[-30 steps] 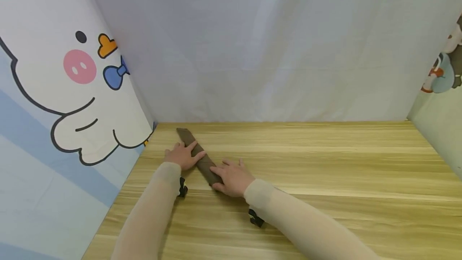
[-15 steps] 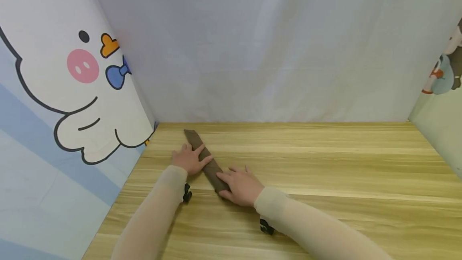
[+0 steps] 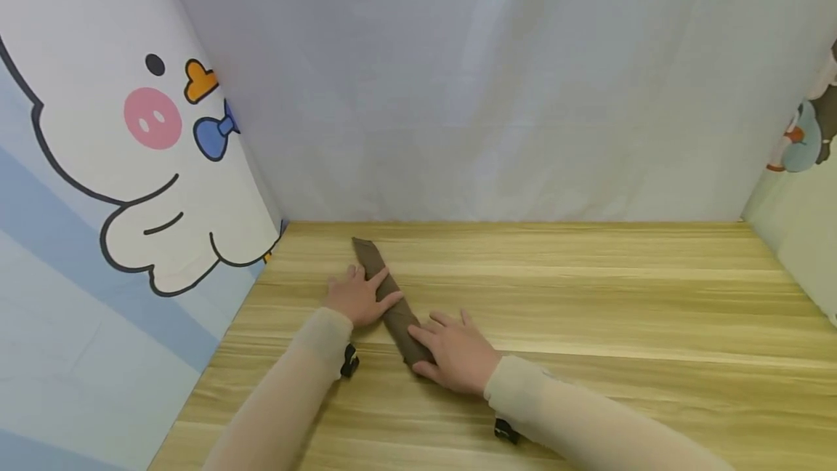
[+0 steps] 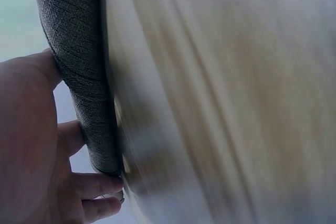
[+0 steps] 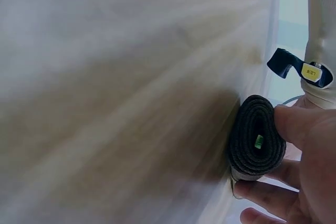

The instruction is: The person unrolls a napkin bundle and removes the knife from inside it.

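Observation:
A rolled-up dark grey-brown cloth (image 3: pixel 386 289) lies slantwise on the wood-grain table, its far end toward the back left. My left hand (image 3: pixel 358 296) rests on its middle with fingers spread, and the left wrist view shows fingertips touching the fabric roll (image 4: pixel 84 66). Nearer to me, my right hand (image 3: pixel 461 355) lies at the roll's near end, with thumb and fingers against it. From the right wrist, the spiral layers of the roll's end (image 5: pixel 247 145) are visible, with a small green tag (image 5: pixel 259 141) inside. The hands cover parts of the roll.
The table (image 3: pixel 621 296) runs back to a pale curtain (image 3: pixel 497 93). A panel with a cartoon bird (image 3: pixel 98 166) stands on the left, and another printed panel (image 3: pixel 804 216) on the right. Black wrist cameras (image 3: pixel 349 362) sit under the sleeves.
Both hands and the rolled cloth have moved together to the right and a little toward me. The roll still lies slantwise under the hands.

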Available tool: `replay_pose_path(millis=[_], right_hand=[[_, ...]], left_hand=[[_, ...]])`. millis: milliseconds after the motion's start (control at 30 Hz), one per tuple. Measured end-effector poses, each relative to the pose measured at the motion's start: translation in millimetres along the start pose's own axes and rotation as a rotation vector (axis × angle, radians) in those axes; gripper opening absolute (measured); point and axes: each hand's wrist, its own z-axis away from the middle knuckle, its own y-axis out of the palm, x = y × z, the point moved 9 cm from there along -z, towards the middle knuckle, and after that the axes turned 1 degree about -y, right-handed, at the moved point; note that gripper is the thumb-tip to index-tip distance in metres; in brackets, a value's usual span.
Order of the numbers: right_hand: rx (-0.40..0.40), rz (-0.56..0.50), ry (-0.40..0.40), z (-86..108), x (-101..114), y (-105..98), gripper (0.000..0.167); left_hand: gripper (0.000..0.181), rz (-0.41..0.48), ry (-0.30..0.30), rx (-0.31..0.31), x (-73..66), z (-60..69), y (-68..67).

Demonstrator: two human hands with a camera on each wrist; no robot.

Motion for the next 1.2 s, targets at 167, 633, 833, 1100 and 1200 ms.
replay_pose_path(millis=[167,633,833,1100,1200], right_hand=[[-0.003,-0.013,-0.002,8.6,-3,-1,0.061],[-0.001,-0.012,0.005,13.7,-4,-2,0.062],[0.025,-0.013,-0.049,10.4,2,-2,0.070],[0.104,-0.019,-0.167,0.8,0,2,0.078],[0.121,-0.029,-0.170,-0.7,-3,2,0.078]], left_hand=[[0.076,0.001,0.015,-0.009,-9.6,2.2,-1.8],[0.074,-0.040,0.000,-0.041,-14.6,8.3,-6.8],[0.077,-0.063,0.041,-0.067,-16.2,13.5,-16.4],[0.080,-0.007,0.177,0.032,-23.7,11.8,-9.3],[0.079,0.016,0.184,0.067,-26.0,12.5,-6.7]])
